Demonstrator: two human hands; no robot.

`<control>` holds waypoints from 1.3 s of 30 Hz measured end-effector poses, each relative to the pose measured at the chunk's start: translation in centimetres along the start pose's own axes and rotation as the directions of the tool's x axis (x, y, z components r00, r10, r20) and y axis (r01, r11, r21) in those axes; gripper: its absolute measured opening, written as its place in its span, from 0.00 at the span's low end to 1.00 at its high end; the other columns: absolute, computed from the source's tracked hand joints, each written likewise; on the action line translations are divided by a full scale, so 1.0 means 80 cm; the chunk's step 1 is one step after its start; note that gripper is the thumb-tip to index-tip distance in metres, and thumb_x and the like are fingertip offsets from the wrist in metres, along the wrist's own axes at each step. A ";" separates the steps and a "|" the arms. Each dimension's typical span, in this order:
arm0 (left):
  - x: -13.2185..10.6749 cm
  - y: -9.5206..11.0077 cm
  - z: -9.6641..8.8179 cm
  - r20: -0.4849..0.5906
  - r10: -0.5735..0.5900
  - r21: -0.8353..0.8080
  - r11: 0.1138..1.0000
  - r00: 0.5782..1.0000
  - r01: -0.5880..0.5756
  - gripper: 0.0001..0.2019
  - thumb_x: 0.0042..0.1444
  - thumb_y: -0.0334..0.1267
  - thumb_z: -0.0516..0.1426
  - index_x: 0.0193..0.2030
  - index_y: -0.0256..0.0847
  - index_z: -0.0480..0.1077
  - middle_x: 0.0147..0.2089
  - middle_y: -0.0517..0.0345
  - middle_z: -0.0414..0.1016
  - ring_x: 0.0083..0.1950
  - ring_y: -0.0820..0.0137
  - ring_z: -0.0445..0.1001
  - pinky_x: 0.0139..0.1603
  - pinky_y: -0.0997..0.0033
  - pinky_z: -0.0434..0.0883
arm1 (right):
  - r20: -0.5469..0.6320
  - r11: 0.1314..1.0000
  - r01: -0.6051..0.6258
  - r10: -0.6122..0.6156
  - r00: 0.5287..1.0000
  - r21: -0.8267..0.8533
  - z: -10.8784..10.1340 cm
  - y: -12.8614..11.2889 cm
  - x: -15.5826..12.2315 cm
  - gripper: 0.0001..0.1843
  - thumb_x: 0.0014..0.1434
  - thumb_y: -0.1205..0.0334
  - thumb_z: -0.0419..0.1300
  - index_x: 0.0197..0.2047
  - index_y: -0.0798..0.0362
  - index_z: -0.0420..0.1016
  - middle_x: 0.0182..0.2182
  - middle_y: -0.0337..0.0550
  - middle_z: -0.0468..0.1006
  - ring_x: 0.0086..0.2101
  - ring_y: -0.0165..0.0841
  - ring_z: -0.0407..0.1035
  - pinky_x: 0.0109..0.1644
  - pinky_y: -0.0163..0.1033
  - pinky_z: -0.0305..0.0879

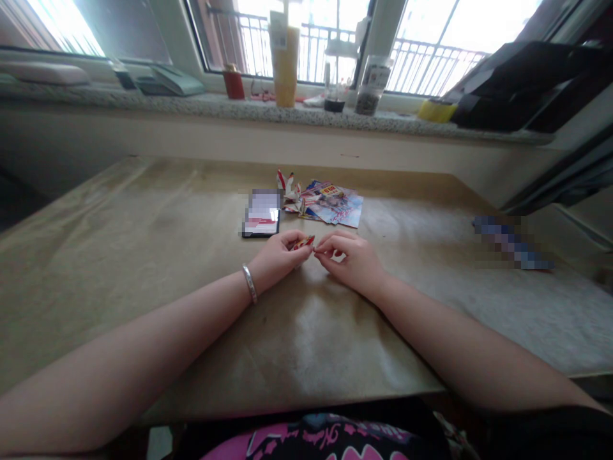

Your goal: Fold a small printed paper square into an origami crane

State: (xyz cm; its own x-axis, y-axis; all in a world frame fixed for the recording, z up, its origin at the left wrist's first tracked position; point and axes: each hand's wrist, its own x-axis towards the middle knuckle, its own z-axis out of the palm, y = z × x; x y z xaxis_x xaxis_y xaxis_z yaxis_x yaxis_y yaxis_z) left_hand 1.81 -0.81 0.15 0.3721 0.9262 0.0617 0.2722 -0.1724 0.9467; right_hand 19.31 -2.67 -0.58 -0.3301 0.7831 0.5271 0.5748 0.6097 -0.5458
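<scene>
A small folded piece of red and yellow patterned paper sticks out between the thumb and fingers of my left hand, which is closed around it. My right hand is closed in a pinch. Its thumb and fingertips meet right beside the paper's right end and my left thumb tip; what lies between them is too small to make out. Just beyond my hands, white and red folded paper shapes stand next to a loose pile of colourful printed sheets. Left of these lies a phone with its screen lit.
A blurred bluish flat item lies at the right of the table. Along the windowsill stand a red container, a tall yellow container, clear containers, a yellow roll and a black bag.
</scene>
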 end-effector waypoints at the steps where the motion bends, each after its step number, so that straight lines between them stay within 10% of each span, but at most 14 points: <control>1: 0.000 0.001 0.000 -0.001 -0.004 0.002 1.000 1.000 0.004 0.10 0.46 0.42 0.56 0.31 0.36 0.66 0.22 0.67 0.61 0.22 0.79 0.57 0.23 0.78 0.54 | 0.003 1.000 -0.002 0.002 1.000 0.006 0.000 0.000 0.000 0.04 0.54 0.63 0.58 0.29 0.50 0.72 0.33 0.39 0.76 0.28 0.26 0.69 0.32 0.34 0.65; 10: -0.001 0.005 0.000 -0.022 0.002 0.080 0.997 1.000 -0.001 0.08 0.45 0.39 0.56 0.30 0.35 0.68 0.23 0.66 0.63 0.25 0.78 0.58 0.25 0.78 0.55 | 0.020 0.999 0.010 -0.009 1.000 -0.054 -0.001 -0.005 -0.003 0.04 0.55 0.62 0.57 0.30 0.50 0.72 0.34 0.40 0.76 0.30 0.27 0.69 0.34 0.34 0.64; 23: 0.005 -0.003 0.001 -0.043 0.109 0.082 0.991 0.993 -0.105 0.09 0.44 0.41 0.57 0.27 0.37 0.68 0.27 0.62 0.68 0.30 0.75 0.64 0.31 0.76 0.61 | 0.249 0.801 -0.509 0.447 0.859 0.315 0.008 0.003 0.009 0.14 0.48 0.52 0.61 0.29 0.56 0.73 0.20 0.37 0.69 0.20 0.24 0.57 0.23 0.32 0.53; 39: 0.002 0.003 0.000 -0.060 -0.006 -0.114 0.993 0.998 -0.001 0.10 0.43 0.41 0.59 0.24 0.36 0.67 0.21 0.65 0.64 0.24 0.78 0.60 0.26 0.77 0.57 | 0.189 0.877 -0.381 0.337 0.922 0.293 0.010 0.001 0.006 0.09 0.50 0.56 0.59 0.29 0.54 0.69 0.17 0.31 0.61 0.19 0.23 0.54 0.22 0.31 0.49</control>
State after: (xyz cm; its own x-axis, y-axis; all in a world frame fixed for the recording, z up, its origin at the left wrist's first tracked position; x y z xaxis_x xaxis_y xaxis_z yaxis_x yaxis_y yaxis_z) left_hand 1.93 -0.66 0.36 0.3164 0.9457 0.0745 0.1691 -0.1335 0.9765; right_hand 18.61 -2.18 -0.86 -0.2523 0.9510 0.1786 0.4106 0.2724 -0.8702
